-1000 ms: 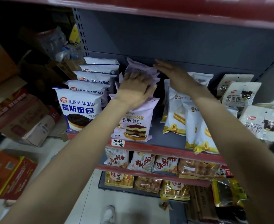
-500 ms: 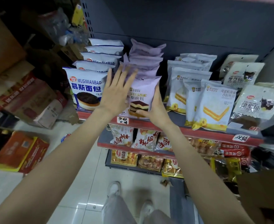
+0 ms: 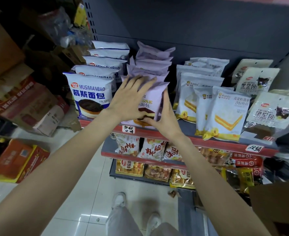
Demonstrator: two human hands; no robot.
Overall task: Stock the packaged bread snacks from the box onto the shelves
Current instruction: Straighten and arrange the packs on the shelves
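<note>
Here, the left hand (image 3: 131,97) and right hand (image 3: 166,116), fingers straight, are squaring the front lilac packet (image 3: 154,97) on the shelf (image 3: 188,139); the rows are looking largely stocked.

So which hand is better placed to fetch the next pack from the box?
Probably right. The right hand only rests against the front lilac pack's edge, nearest the cardboard box; the left hand lies flat on it.

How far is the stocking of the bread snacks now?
Done: the purple packs already stand in a full row on the shelf. In hand: the left hand lies flat on the front purple pack and the right hand steadies its side. Left: unclear; only a cardboard corner shows.
</note>
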